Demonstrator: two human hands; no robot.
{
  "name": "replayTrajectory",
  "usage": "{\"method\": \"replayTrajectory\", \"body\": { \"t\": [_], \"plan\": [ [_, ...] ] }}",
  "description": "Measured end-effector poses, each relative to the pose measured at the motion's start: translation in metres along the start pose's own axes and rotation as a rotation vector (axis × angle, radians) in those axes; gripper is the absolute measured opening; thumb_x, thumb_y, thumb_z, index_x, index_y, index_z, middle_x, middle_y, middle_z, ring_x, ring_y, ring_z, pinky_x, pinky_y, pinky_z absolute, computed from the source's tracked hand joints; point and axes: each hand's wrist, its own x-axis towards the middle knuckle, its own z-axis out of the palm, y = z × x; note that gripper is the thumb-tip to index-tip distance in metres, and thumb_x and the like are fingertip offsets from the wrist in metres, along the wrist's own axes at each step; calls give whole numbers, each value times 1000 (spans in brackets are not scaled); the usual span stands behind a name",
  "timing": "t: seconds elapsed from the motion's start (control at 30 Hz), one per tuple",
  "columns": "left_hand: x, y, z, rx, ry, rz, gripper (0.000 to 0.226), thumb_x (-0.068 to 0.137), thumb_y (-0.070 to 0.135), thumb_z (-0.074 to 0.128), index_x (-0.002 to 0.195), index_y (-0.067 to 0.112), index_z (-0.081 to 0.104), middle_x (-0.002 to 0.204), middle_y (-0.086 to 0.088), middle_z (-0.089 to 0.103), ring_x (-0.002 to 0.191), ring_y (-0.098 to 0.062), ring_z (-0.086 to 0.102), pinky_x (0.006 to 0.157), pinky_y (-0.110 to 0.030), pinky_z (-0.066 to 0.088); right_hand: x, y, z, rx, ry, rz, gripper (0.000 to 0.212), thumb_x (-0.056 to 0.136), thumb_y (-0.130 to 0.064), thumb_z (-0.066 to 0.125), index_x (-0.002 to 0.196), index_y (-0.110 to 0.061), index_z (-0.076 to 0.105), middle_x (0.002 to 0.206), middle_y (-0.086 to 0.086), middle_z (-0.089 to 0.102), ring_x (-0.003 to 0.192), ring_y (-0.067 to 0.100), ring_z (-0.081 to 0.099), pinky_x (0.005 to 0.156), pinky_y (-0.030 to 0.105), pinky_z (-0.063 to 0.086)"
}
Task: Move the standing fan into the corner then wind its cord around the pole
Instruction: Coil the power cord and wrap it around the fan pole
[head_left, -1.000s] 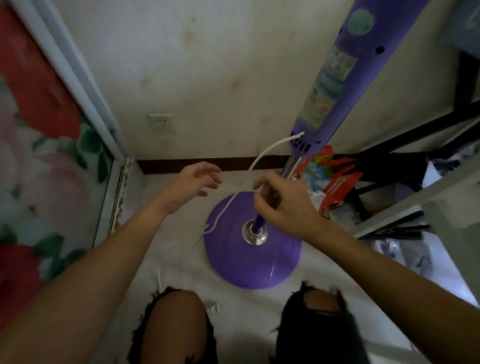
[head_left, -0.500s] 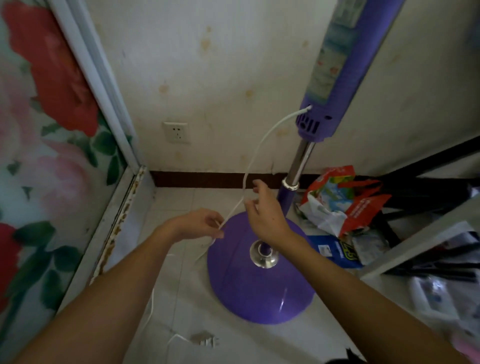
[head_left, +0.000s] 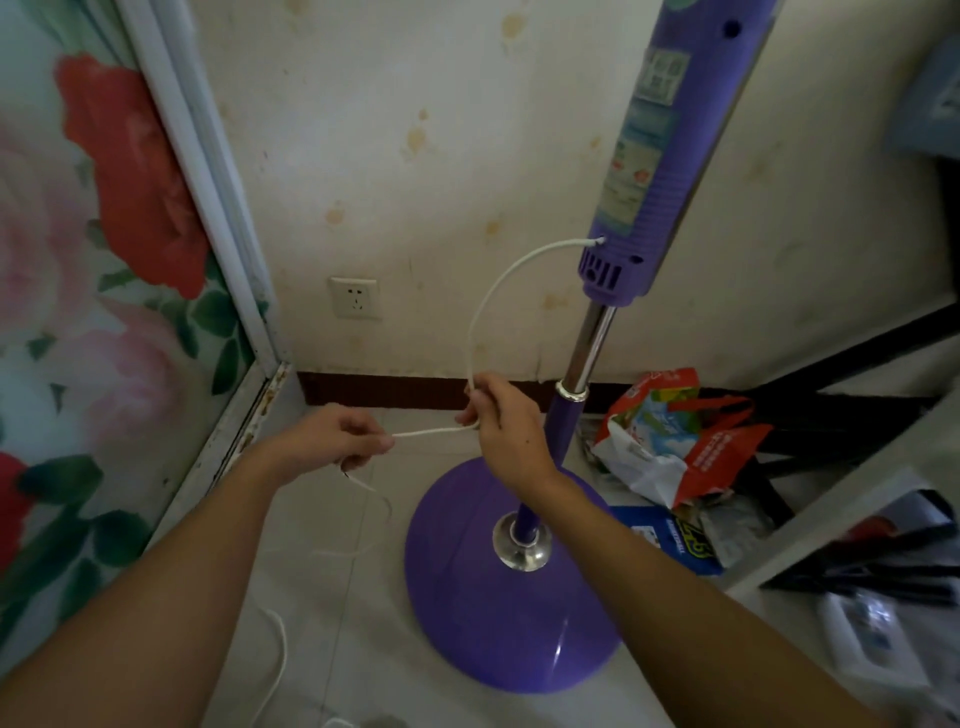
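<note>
A wall socket (head_left: 354, 297) sits left of crumpled bags (head_left: 670, 436) on the floor.

Purple fan (head_left: 519, 587) by wall, both hands pinching white cord (head_left: 480, 312), left hand (head_left: 343, 441), right hand (head_left: 501, 431) beside pole (head_left: 584, 353), slack on floor (head_left: 332, 582)

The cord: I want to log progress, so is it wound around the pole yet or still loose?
Still loose. The cord arcs from the fan housing to both hands beside the pole, no turns on it.
</note>
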Motion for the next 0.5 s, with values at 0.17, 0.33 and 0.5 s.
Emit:
{"method": "replayTrajectory", "body": {
  "t": [0.17,0.33,0.5],
  "plan": [
    [-20,-13,8,-86,275,29,29,92,32,67,72,12,62,60,-1,54,58,-12,50,66,-31,41,-4,-16,6,26,-15,29,20,105,0,45,102,-6,63,76,9,60,65,1,55,65,13,48],
    [-16,13,-13,-184,341,122,24,87,34,75,83,13,63,71,-3,57,66,-14,52,69,-31,43,4,-24,1,-66,87,18,27,105,-4,46,120,-1,69,83,-1,59,78,14,55,72,32,45],
    [-27,-2,-5,7,193,40,11,90,26,72,82,18,74,71,4,66,71,-8,60,76,-30,46,0,-22,-13,-111,41,46,28,106,-7,46,121,-4,69,74,-15,53,70,6,51,72,30,42]
  ]
}}
